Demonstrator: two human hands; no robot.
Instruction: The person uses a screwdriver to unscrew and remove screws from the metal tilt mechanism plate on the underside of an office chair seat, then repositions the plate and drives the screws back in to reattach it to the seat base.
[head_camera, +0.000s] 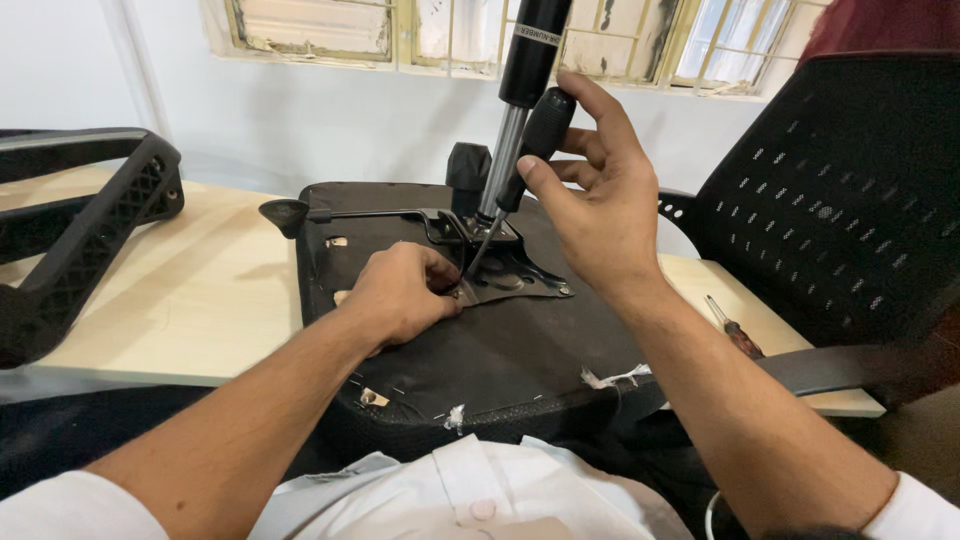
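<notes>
White shirt front (470, 500) nearest; both forearms reach over an upturned chair seat (500, 350) on the table (180, 300).

Left hand (400, 295) is curled shut, fingertips pinching at the metal mounting plate (510, 275), what they pinch is hidden; right hand (590, 190) grips a black-handled screwdriver (530, 150), tip down at the plate beside the gas cylinder (520, 90); seemingly driving a plate screw; next calls for a steady, upright tip; a spare screwdriver (733, 330) lies right; chair back (840, 190) beyond.

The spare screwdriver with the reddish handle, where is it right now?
In the head view the spare screwdriver lies on the wooden table, on the person's right, beside the right forearm, between the upturned seat and the mesh chair back.
</notes>
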